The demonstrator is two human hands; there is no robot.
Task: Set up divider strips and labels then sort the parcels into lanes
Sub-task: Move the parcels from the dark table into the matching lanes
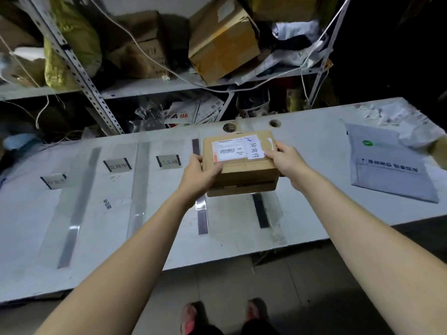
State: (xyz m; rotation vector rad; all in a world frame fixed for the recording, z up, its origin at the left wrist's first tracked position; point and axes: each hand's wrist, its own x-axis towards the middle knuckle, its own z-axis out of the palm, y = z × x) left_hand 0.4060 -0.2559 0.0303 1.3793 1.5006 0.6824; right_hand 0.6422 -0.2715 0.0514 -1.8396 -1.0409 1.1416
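Cardboard parcel (239, 163) hangs gripped between both hands, left hand (202, 175) and right hand (287, 160) clamped on its short ends, long axis crosswise, above the desk (314, 189) between two dark divider strips (202, 213).

Left of the brown cardboard parcel (239, 163) with its white barcode label (229, 151), grey divider strips (72, 213) stripe the pale table (169, 243); right, a grey mailer (387, 170).

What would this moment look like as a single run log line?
step: sorting | left hand + right hand: gripping cardboard box | strips, labels: placed | grey mailer: on table
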